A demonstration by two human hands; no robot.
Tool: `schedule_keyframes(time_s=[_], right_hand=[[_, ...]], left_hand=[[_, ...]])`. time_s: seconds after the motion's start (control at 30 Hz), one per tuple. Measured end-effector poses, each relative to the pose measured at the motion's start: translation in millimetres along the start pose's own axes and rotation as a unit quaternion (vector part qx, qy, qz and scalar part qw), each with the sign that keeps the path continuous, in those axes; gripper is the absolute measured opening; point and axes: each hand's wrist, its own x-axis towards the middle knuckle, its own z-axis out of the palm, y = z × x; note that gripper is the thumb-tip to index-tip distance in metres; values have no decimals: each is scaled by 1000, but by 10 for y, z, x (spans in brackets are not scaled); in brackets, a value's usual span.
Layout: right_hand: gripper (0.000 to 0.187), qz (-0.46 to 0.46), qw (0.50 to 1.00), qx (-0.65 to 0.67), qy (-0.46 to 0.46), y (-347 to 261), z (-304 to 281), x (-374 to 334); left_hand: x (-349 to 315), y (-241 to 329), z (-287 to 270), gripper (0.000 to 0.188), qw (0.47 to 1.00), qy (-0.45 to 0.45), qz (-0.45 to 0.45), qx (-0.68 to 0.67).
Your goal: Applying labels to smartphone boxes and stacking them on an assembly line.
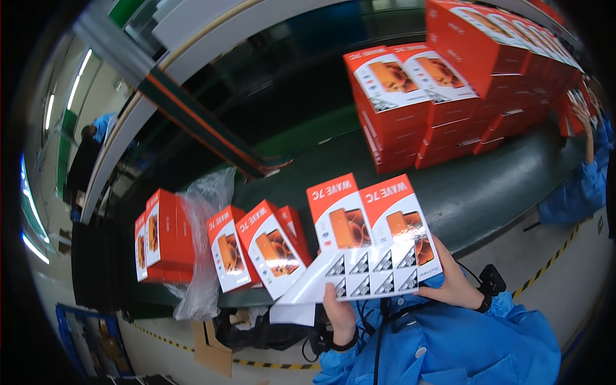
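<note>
Two red and white boxes (pixel 369 221), each printed with an orange phone, lie side by side in front of me. My right hand (pixel 452 282) supports them from beneath at the right. My left hand (pixel 340 314) pinches a white sheet of square black-and-white labels (pixel 350 282) against their lower edge. Both arms wear blue sleeves.
Further red boxes (pixel 256 247) lean at the near edge of the dark green conveyor belt (pixel 487 192), beside a clear plastic bag (pixel 202 256). A large stack of red boxes (pixel 449 83) stands at the far right, where another person's blue sleeve (pixel 577 186) reaches. Cardboard scraps (pixel 212 346) lie on the floor.
</note>
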Motion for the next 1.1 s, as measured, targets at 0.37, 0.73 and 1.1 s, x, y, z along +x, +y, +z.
schedule_keyframes(time_s=[0.37, 0.73, 1.1], right_hand=[[80, -241, 938, -85, 232, -715, -1191, 705], [42, -242, 717, -466, 458, -622, -1672, 1463], [33, -121, 977, 165, -60, -638, -965, 666]], left_hand=[[426, 995, 1410, 47, 964, -222, 144, -23], [1232, 804, 2463, 37, 945, -307, 90, -63], [219, 1192, 1118, 35, 935, -298, 124, 145]])
